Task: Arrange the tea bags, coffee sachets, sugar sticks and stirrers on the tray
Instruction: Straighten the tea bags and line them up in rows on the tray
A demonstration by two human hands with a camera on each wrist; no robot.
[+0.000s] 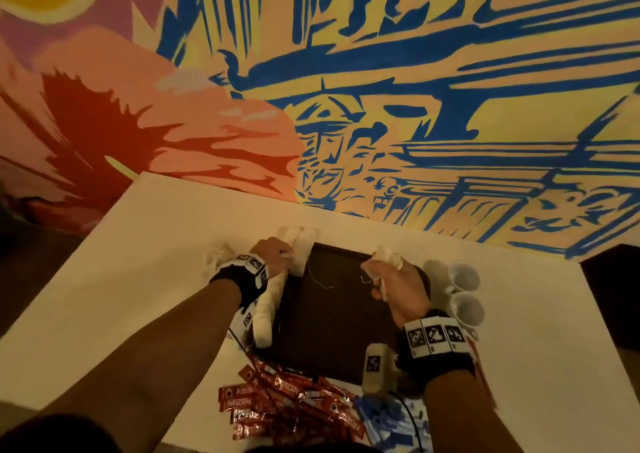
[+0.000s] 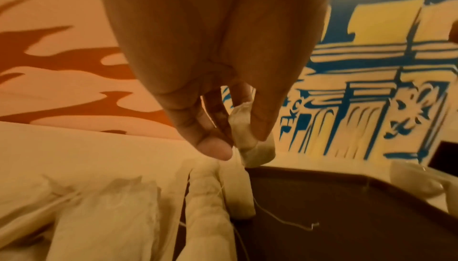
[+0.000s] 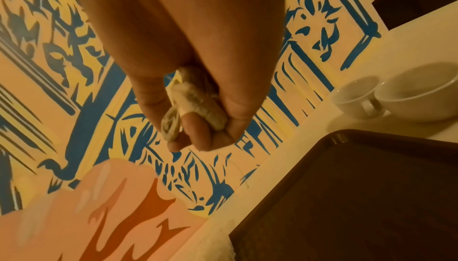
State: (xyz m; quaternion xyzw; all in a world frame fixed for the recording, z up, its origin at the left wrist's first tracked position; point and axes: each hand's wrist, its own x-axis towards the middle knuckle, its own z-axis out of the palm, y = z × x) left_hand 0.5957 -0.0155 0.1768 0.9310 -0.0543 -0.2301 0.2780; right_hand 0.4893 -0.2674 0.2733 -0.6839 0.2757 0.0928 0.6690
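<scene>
Two hands are up over the tray (image 1: 332, 331) and both are busy with tea bags. Left hand (image 1: 273, 255) is at the tray's far left corner, thumb and fingertips pinching one tea bag (image 2: 250, 139) just above the row of bags (image 1: 268, 310) that runs along the tray's left edge. From the left wrist view that pinched bag hangs right over the far end of the row, its lower end close to the bag beneath; whether they touch, I cannot tell. A thin string (image 2: 285, 220) trails from the row onto the dark tray floor.

Right hand (image 1: 394, 286) sits over the tray's far right corner, fingers curled tight round a bunch of tea bags (image 3: 195, 104), crumpled in the fist, with ends poking out above the knuckles in the head view.

More loose tea bags (image 2: 104, 206) lie on the surface off the tray's left side. Red coffee sachets (image 1: 277, 407) are heaped at the surface's near edge, just in front of the tray, with blue sachets (image 1: 384, 421) beside them to the right. Two white cups (image 1: 464, 293) stand on the surface beside the tray's right edge.
</scene>
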